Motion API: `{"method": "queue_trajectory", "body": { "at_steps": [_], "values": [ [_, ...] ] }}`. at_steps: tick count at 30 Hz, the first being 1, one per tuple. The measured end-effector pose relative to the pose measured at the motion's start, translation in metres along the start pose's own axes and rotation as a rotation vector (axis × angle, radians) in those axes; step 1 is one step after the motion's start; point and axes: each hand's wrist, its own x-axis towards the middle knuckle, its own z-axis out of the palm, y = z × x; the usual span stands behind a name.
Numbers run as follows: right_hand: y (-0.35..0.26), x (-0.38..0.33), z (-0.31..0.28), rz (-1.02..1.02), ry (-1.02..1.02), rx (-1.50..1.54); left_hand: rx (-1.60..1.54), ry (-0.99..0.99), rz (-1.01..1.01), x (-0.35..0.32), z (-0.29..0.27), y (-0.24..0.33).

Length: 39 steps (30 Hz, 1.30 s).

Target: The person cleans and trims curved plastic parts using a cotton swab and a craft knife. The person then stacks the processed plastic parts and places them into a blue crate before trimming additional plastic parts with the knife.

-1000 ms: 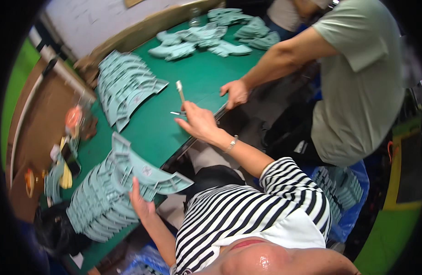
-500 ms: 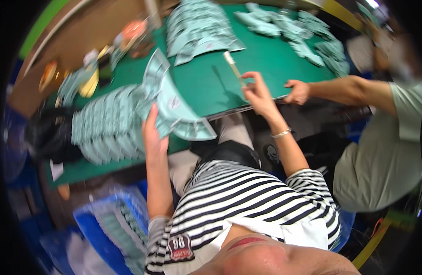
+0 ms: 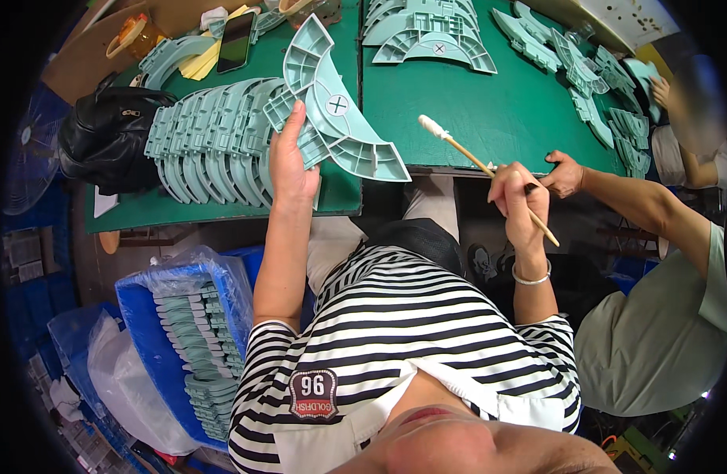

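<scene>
My left hand (image 3: 294, 162) grips curved teal part (image 3: 337, 106); right hand (image 3: 520, 201), well apart, pinches swab stick (image 3: 468, 152). Part could knock row of like parts (image 3: 213, 142), left of left hand, if swung; loose pinch might drop stick.

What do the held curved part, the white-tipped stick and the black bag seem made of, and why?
Curved part: likely moulded plastic, satin; thin ribs, even pale green. White-tipped stick: probably wood, matte and tan, its fluffy tip perhaps cotton. Black bag: leather or imitation, softly shiny along creases; I cannot tell which.
</scene>
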Motion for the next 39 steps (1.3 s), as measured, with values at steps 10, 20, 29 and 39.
{"method": "queue_trajectory", "body": {
  "at_steps": [10, 20, 29, 39],
  "values": [
    [-0.026, 0.018, 0.042, -0.087, -0.205, -0.295, 0.226, 0.029, 0.247, -0.011, 0.016, -0.006],
    [-0.012, 0.021, 0.058, -0.142, -0.245, -0.305, 0.236, 0.031, 0.323, -0.012, 0.015, -0.006],
    [-0.01, 0.02, 0.041, 0.129, -0.207, -0.125, 0.277, 0.087, 0.409, -0.009, 0.013, -0.004],
    [-0.005, 0.023, 0.048, 0.013, -0.304, -0.218, 0.199, 0.052, 0.352, -0.008, 0.017, -0.005]
  ]
}}
